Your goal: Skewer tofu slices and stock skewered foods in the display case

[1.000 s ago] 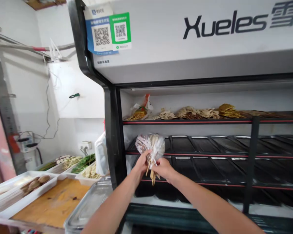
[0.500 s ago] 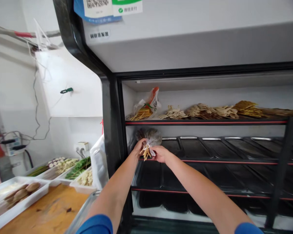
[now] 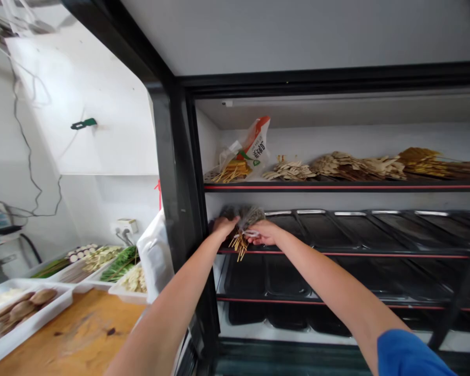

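Nearest the camera, two bare forearms are reaching forward and up into an open black-framed display fridge, a blue sleeve edge (image 3: 409, 352) showing on the right arm. To the left of the arms, a worn wooden counter top (image 3: 78, 334) is lying low in view, with white rectangular plastic trays (image 3: 27, 326) of skewered food sitting along its far edge. Farther in, the left hand (image 3: 224, 225) is curling its fingers over the left side of a clear plastic bag of dark food on bamboo skewers (image 3: 246, 222), while the right hand (image 3: 263, 233) is pinching the gathered neck of the same bag, fingers pressed together around the plastic. The bag is resting at the left front corner of the fridge's middle shelf, over the first of the empty black plastic trays (image 3: 337, 230), and its pale skewer ends are hanging down over the red-striped shelf edge (image 3: 376, 255). Beyond and above, the top shelf is carrying a white and orange printed plastic bag (image 3: 250, 149) over some skewers, and beside it flat heaps of tan dried skewered pieces (image 3: 348, 166) are stretching away to the right.
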Demonstrator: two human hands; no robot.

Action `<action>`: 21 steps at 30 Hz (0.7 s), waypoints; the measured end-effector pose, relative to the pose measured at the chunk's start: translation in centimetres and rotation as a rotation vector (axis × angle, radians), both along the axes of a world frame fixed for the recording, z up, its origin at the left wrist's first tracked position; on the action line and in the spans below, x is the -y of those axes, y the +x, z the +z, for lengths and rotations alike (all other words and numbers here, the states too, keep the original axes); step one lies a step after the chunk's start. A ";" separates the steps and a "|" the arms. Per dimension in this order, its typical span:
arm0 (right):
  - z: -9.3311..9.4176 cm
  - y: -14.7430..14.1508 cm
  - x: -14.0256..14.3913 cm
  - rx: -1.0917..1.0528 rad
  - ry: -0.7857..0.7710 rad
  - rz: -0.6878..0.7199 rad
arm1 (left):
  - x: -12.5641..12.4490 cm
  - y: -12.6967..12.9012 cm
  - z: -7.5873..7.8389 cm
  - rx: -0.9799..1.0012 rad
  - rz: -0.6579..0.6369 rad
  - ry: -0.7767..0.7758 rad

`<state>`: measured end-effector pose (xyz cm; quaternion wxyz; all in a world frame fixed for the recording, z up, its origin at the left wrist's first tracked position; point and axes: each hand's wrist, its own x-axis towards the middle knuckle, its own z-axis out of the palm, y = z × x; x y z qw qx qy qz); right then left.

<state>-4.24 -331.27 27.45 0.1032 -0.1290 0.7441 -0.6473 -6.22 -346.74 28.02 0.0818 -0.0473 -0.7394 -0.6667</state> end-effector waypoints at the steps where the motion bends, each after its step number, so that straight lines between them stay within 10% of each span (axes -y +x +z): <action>1: 0.0 0.0 -0.4 -0.038 0.029 0.004 | 0.3 0.6 0.2 -0.083 0.075 -0.145; 7: -0.9 -0.4 0.0 -0.363 0.250 -0.017 | 1.3 3.2 0.7 -0.312 0.034 -0.852; 21: -2.0 0.1 1.2 -1.018 0.631 0.019 | 1.6 3.5 -1.3 -0.337 0.064 -0.793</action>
